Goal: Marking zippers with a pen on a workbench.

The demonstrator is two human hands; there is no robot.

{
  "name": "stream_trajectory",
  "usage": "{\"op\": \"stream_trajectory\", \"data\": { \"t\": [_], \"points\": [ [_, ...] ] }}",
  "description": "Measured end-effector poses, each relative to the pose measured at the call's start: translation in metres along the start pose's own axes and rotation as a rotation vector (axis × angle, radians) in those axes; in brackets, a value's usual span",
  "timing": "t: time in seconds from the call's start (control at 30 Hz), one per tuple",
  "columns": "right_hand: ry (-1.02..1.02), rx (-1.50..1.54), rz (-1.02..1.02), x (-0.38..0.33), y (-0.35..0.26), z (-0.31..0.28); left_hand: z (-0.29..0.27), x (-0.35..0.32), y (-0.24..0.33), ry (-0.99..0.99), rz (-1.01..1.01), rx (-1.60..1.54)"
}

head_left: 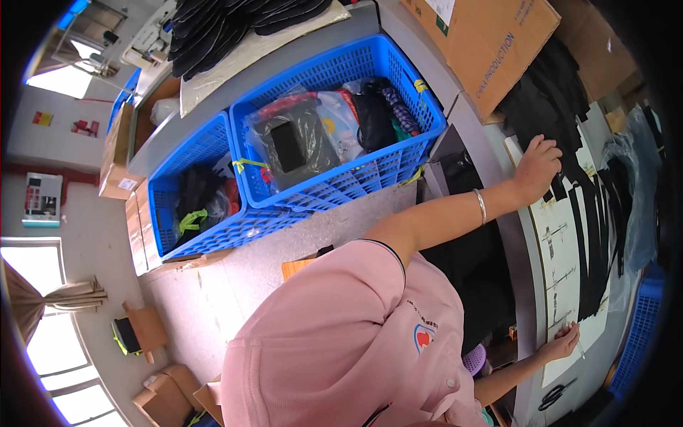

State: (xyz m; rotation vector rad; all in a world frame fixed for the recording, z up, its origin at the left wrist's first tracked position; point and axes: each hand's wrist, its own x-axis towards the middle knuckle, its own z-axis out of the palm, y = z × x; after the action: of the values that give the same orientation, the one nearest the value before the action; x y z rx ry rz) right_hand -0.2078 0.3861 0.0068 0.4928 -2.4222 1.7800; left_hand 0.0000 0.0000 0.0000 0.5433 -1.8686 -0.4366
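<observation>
My left hand (pixel 538 169) is stretched over the work table, its fingers bent and closed on the edge of black fabric (pixel 542 107). Just below it, several long black fabric strips (pixel 592 245) lie side by side on a white board (pixel 558 249) marked with dark lines. At the board's near corner my right hand (pixel 560 343) is closed, with a thin pale pen-like stick (pixel 581 349) at its fingertips. What kind of stick it is, I cannot tell. Black-handled scissors (pixel 557 395) lie on the table beyond the board's lower end.
Two blue plastic crates (pixel 331 174) stand to the left, holding bagged goods. A cardboard box (pixel 491 50) sits at the table's far end. Clear plastic sheeting (pixel 644 192) lies past the strips, near another blue crate (pixel 639 334). Stacked black pieces (pixel 213 35) rest on another table.
</observation>
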Motion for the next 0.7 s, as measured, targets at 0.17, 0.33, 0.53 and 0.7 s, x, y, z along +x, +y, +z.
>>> {"op": "stream_trajectory", "data": {
  "t": [0.17,0.33,0.53,0.7],
  "points": [
    [0.027,-0.027,0.039,-0.005,0.014,-0.015,0.024,-0.007,0.062,0.122,-0.009,-0.025],
    [0.097,-0.099,-0.026,-0.013,0.008,-0.003,0.059,-0.050,0.120,-0.084,0.130,-0.118],
    [0.033,0.037,-0.113,-0.027,-0.017,0.011,0.047,-0.103,0.159,-0.448,0.175,-0.375],
    [0.091,-0.282,-0.393,-0.060,-0.042,0.041,0.064,-0.090,0.156,-0.583,0.203,-0.437]
  ]
}}
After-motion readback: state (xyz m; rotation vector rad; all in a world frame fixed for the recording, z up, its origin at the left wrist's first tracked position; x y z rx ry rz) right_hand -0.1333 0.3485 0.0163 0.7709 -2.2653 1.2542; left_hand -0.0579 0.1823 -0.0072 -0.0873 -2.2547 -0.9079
